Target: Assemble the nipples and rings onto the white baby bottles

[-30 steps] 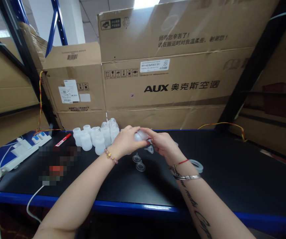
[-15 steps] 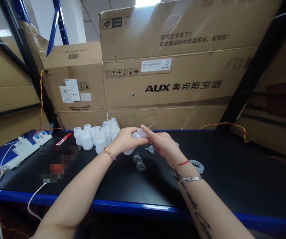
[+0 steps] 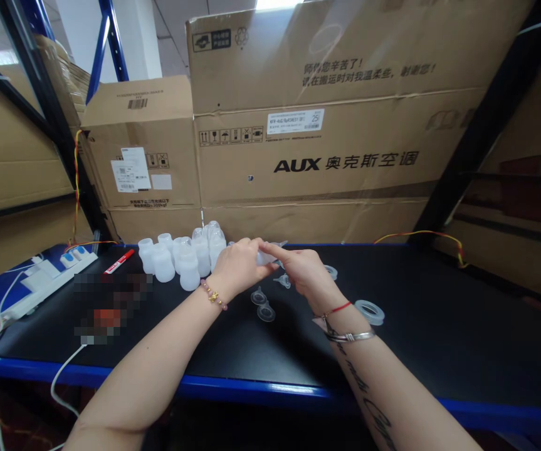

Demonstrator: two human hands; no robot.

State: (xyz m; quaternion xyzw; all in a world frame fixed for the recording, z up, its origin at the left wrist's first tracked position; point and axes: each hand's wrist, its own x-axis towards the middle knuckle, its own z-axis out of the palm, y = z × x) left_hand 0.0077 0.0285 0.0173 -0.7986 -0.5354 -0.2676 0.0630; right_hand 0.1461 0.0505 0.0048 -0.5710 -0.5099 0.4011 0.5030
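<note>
Above the middle of the table, my left hand (image 3: pixel 242 268) is wrapped around a milky white baby bottle (image 3: pixel 265 256), tilted with its mouth end to the right. At that end a clear bottle nipple (image 3: pixel 282 243) sticks out, and my right hand (image 3: pixel 311 274) closes its fingers on it. My fingers cover most of the bottle and the joint. Below the hands lie loose clear nipples, one (image 3: pixel 258 295) close to another (image 3: pixel 266 312), and a third (image 3: pixel 283 281) under the right hand. Translucent collar rings (image 3: pixel 369 312) lie right of my right wrist, with another ring (image 3: pixel 331 272) just behind that hand.
Several white bottles (image 3: pixel 163 263) stand grouped at the back left, some with clear tops. A red marker (image 3: pixel 118 262), a blurred-out object (image 3: pixel 110 310) and a power strip (image 3: pixel 54 285) with cables are farther left. Cardboard boxes (image 3: pixel 308 188) wall off the table's back.
My left hand has rolled over the bottle, so its back faces up more and hides more of it. My right hand has shifted slightly and stays at the nipple end.
</note>
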